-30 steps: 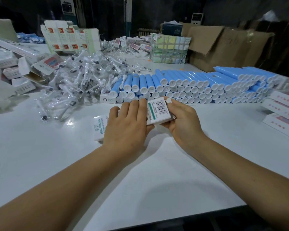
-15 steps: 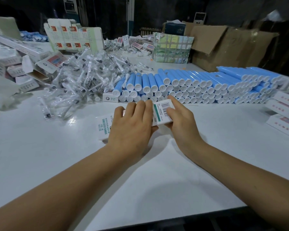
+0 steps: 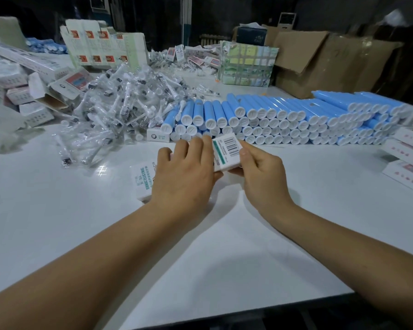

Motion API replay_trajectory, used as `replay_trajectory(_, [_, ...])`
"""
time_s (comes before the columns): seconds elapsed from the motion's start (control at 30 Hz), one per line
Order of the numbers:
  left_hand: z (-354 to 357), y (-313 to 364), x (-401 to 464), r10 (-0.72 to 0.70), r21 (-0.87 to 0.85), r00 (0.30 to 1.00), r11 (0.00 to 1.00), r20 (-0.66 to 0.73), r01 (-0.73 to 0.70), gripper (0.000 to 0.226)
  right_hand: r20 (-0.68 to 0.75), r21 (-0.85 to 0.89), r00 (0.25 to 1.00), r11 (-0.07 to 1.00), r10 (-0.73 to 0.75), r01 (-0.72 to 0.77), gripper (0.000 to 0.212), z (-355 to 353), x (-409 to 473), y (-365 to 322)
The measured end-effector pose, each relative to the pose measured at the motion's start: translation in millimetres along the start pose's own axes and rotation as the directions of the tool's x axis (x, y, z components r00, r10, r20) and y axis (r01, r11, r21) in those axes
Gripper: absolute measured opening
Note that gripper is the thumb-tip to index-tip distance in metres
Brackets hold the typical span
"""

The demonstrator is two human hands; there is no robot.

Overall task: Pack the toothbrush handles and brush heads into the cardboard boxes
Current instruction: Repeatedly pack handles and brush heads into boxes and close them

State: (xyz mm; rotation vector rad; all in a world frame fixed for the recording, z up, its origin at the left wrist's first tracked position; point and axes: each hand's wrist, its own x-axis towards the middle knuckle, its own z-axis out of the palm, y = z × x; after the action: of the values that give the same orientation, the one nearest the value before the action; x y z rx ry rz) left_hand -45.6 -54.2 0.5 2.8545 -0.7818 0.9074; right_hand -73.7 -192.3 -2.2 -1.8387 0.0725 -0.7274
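A long white cardboard box (image 3: pixel 227 153) with a barcode and teal print lies on the white table (image 3: pixel 57 210), its right end raised. My left hand (image 3: pixel 184 175) lies over the box's middle, its fingers curled round it. My right hand (image 3: pixel 260 172) pinches the barcode end between thumb and fingers. Blue toothbrush handles (image 3: pixel 284 117) with white caps are stacked in rows just behind. Left of them lies a heap of brush heads (image 3: pixel 119 108) in clear wrappers.
Small white boxes (image 3: pixel 22 91) pile up at the far left. Flat white boxes (image 3: pixel 408 158) are stacked at the right edge. A small white box (image 3: pixel 158 135) stands before the handles. Brown cartons (image 3: pixel 324 60) and printed packs (image 3: pixel 247 64) stand at the back.
The box's barcode end has tilted up a little on the right. My right thumb has moved onto the end. Both hands have stayed on the box.
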Motion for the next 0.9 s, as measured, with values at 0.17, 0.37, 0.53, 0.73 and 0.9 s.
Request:
replay_trajectory(0.17, [-1.0, -2.1, -0.2, -0.013, 0.01, 1.0, 1.0, 0.02, 0.012, 0.068, 0.078, 0.086, 0.996, 0.995, 0.037, -0.044, 0.032, 3.0, -1.3, -2.3])
replay_trajectory(0.37, [1.1, -1.7, 3.2, -0.053, -0.021, 0.998, 0.998, 0.032, 0.053, 0.066, 0.03, 0.215, 0.993, 0.97, 0.113, -0.117, 0.022, -0.5, 4.2, -4.9])
replay_trajectory(0.53, [3.1, 0.8, 0.5, -0.023, 0.038, 0.999, 0.999, 0.03, 0.022, 0.063, 0.035, 0.15, 0.997, 0.986, 0.066, -0.07, 0.026, 0.1, -0.6, -5.9])
replay_trajectory(0.73, [-7.8, -8.1, 17.1, -0.14, -0.225, 0.989, 0.963, 0.056, 0.149, 0.061, 0.157, 0.298, 0.987, 0.954, -0.019, -0.029, 0.025, 2.0, 0.6, -15.1])
replay_trajectory(0.9, [-28.1, -14.2, 28.1, -0.371, -0.937, 0.923, 0.277, 0.1, 0.213, 0.022, 0.203, 0.143, 0.976, 0.988, -0.08, 0.051, 0.04, 2.9, -1.3, -13.0])
